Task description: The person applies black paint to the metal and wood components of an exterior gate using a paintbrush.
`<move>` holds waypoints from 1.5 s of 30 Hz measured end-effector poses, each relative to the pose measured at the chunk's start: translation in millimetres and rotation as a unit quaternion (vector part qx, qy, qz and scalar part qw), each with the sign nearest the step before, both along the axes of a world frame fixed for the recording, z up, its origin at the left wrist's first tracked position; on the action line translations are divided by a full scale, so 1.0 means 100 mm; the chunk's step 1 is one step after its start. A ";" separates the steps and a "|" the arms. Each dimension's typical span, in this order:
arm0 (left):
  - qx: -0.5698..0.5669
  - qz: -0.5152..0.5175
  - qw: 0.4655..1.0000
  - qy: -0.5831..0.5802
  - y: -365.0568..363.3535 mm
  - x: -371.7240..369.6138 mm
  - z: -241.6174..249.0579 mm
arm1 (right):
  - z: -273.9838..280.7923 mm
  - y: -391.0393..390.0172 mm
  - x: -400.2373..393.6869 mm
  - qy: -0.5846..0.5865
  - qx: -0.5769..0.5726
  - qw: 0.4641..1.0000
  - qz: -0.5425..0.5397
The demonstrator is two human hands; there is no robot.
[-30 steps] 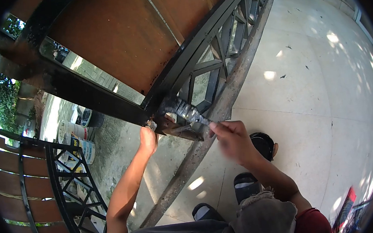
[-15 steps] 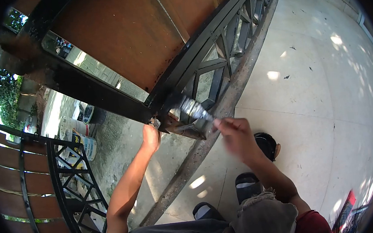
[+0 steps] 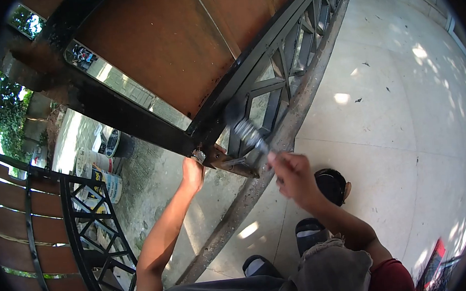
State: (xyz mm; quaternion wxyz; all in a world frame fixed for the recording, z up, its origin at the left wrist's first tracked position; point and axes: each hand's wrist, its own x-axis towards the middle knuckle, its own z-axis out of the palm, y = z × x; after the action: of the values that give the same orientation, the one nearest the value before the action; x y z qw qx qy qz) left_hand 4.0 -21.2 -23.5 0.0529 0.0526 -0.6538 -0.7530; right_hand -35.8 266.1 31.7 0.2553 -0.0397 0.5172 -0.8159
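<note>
My right hand [image 3: 294,174] is closed round the handle of a paintbrush [image 3: 251,136]. The brush's dark bristles are blurred and lie at the lower frame of a black metal gate [image 3: 126,107] with brown panels [image 3: 154,47]. My left hand [image 3: 193,173] is at the gate's bottom corner, its fingers mostly hidden behind the metal. A rusty brown bracket [image 3: 234,164] sticks out from that corner, just right of my left hand. On the floor beside my right forearm stands a round black container [image 3: 330,186].
Buckets [image 3: 104,183] stand on the ground at the left, behind a second gate section [image 3: 48,231]. A raised metal track [image 3: 218,237] crosses the floor diagonally. My sandalled feet [image 3: 308,232] are at the bottom. A red object [image 3: 434,255] lies at the lower right.
The brush and my right hand have shifted slightly right and down. My left hand stays at the gate corner. The whole view has shifted a little.
</note>
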 end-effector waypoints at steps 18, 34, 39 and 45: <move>0.054 0.149 0.987 0.000 0.17 0.06 0.10 | 0.10 0.24 -0.28 0.350 0.183 0.915 0.081; 0.032 0.060 0.998 -0.014 0.11 0.01 0.07 | 0.04 0.23 -0.48 0.559 0.238 0.794 -0.014; -0.012 0.045 0.999 0.021 0.15 0.01 0.13 | 0.07 0.48 -1.50 0.443 0.373 0.791 -0.200; 0.015 0.057 0.998 -0.012 0.15 -0.01 0.17 | 0.02 0.26 -1.10 0.531 0.276 0.795 -0.098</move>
State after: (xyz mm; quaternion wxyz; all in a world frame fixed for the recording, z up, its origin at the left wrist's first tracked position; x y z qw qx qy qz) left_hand 2.7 -6.1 -6.4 0.0867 0.0995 -0.6387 -0.7580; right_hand -145.8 292.6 33.6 -0.1406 -0.3442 0.7761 -0.5093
